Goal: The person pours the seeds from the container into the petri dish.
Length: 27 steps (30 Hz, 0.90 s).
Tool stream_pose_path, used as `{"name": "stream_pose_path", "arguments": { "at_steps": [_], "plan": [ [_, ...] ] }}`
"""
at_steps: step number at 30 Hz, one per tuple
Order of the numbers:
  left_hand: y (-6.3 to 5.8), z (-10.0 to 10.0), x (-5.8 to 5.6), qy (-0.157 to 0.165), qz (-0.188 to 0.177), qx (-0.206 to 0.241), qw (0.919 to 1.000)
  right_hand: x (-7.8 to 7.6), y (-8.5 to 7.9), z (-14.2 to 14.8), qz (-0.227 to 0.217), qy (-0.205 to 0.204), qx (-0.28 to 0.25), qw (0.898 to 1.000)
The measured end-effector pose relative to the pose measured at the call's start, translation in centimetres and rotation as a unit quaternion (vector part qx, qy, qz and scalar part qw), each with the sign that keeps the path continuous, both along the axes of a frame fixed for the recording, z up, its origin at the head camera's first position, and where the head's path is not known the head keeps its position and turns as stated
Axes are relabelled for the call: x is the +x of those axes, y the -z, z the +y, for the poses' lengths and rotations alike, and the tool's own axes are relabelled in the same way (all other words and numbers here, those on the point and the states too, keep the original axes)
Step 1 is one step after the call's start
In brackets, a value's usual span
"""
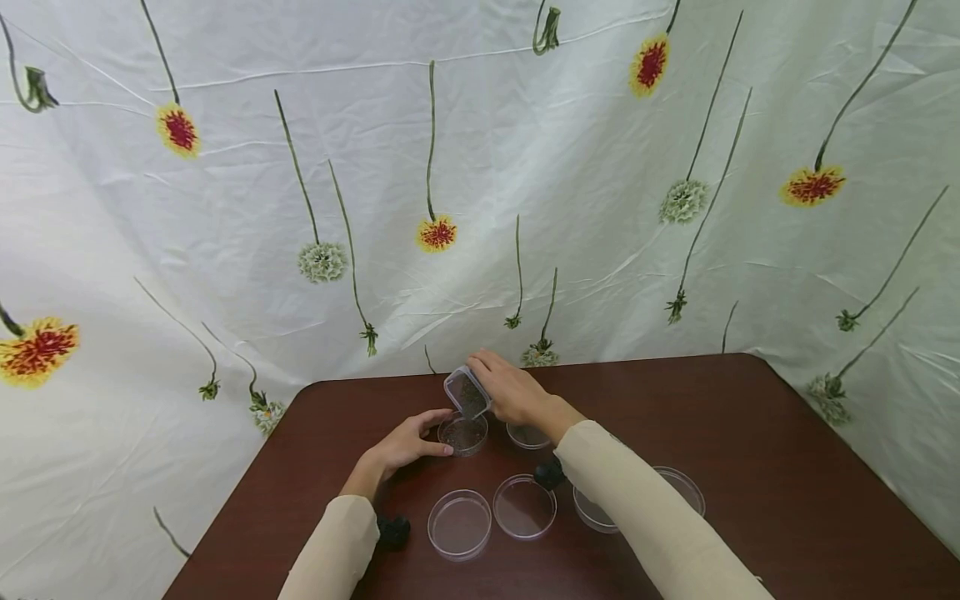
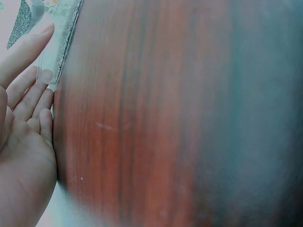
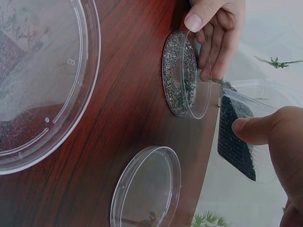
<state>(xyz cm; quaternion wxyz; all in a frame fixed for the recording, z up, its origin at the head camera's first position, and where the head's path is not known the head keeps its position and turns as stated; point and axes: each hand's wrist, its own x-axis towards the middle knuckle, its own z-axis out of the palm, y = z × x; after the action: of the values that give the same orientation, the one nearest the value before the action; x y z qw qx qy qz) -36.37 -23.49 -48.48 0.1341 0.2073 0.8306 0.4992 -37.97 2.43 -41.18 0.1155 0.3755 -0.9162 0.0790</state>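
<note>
My left hand (image 1: 401,443) holds a clear petri dish (image 1: 463,442) by its side, thumb near the rim and fingers round the far side. Speckled grey-black granules (image 3: 176,71) cover the bottom of this dish. Above it, my right hand (image 1: 513,392) grips a clear rectangular plastic tub (image 1: 454,385), tipped down toward the dish. Dark granules (image 3: 236,137) lie banked along the tub's lower side, and its lower corner overlaps the dish rim in the right wrist view. The left wrist view shows the left fingertips (image 2: 46,75) against the dish wall.
Another petri dish (image 1: 528,437) stands just right of the held one, partly behind the right hand. Nearer me is a row of clear petri dishes (image 1: 460,527), some partly covered by the right sleeve (image 1: 637,500). A flower-patterned white cloth (image 1: 487,167) hangs behind the dark red table (image 1: 315,467).
</note>
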Motion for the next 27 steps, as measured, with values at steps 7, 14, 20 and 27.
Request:
{"name": "stream_pose_path", "arguments": {
  "at_steps": [7,14,20,27],
  "plan": [
    [0.22,0.07,-0.14,-0.008,-0.006,-0.001,1.0,0.02,-0.04,-0.03,0.005,-0.002,0.005,1.0],
    [0.38,0.04,-0.25,-0.008,-0.004,-0.001,1.0,0.08,-0.01,-0.03,0.0,0.0,0.003,1.0],
    [0.34,0.01,-0.18,-0.014,-0.011,-0.001,0.9998,0.07,0.24,0.02,-0.019,0.008,-0.001,1.0],
    [0.16,0.03,-0.14,-0.019,-0.012,-0.005,0.9997,-0.09,0.45,0.13,-0.024,0.016,-0.004,1.0]
  ]
}}
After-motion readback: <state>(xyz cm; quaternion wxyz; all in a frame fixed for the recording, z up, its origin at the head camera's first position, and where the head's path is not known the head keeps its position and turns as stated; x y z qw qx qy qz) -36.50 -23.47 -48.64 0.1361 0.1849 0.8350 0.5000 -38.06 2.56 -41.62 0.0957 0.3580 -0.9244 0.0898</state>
